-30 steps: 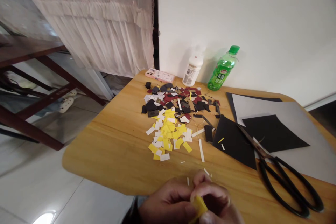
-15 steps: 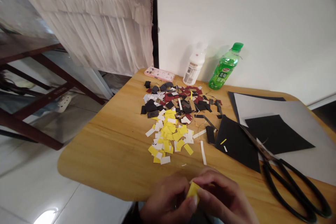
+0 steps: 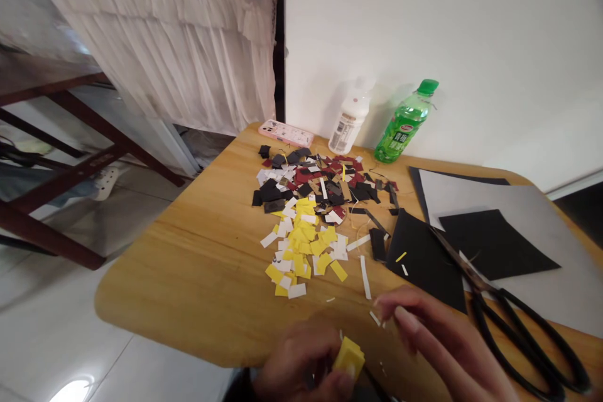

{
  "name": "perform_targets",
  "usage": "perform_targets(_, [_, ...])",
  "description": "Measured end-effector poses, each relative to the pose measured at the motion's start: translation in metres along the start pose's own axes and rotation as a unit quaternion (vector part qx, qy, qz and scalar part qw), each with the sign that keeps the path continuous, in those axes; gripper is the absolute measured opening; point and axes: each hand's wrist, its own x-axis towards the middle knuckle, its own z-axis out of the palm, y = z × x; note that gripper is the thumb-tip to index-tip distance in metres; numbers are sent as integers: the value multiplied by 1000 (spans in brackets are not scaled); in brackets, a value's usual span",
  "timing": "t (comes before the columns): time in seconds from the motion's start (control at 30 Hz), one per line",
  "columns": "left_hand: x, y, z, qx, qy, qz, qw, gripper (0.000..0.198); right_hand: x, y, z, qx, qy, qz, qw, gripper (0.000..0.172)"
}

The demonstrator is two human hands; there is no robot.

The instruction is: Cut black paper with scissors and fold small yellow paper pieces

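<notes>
My left hand [image 3: 304, 358], at the table's near edge, is closed on a small stack of yellow paper pieces [image 3: 349, 357], pinched between thumb and fingers. To its right is my right hand [image 3: 433, 339], held apart from the stack, fingers bent and slightly spread, with nothing visible in them. Tiny white paper scraps [image 3: 374, 318] are by its fingertips. Beyond both hands lies a loose heap of yellow paper pieces [image 3: 306, 239] mixed with white ones. Behind that heap are black, dark red and brown cut pieces [image 3: 325, 185].
Large black-handled scissors [image 3: 485, 289] lie at the right, across a black sheet [image 3: 426, 260] and a grey sheet [image 3: 532, 201]. A green bottle [image 3: 402, 125], a white bottle [image 3: 348, 122] and a pink phone [image 3: 286, 133] are along the back. A dark red wooden frame [image 3: 85, 166] stands left.
My right hand has moved away from the yellow stack, to the right and slightly up, its fingers loosening. Small white scraps now show near it. My left hand keeps hold of the stack.
</notes>
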Motion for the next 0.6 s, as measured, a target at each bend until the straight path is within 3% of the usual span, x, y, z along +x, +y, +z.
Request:
perform_targets(0.1, [7, -4, -5, -18, -72, 19, 997, 51, 22, -3, -15, -143, -62, -57, 986, 21])
perform_targets(0.2, [10, -4, -8, -1, -112, 21, 993, 55, 51, -9, -15, -243, -94, -156, 953, 10])
perform_targets(0.3, [9, 1, -8, 26, -94, -13, 995, 60, 78, -18, 4, -307, -136, -215, 917, 11])
perform_targets(0.43, [6, 7, -8, 28, -86, -34, 995, 62, 105, -22, 36, -383, -193, -230, 874, 22])
perform_targets(0.6, [5, 10, -10, 39, -102, -53, 993, 64, 117, -15, 50, -388, -224, -238, 862, 18])
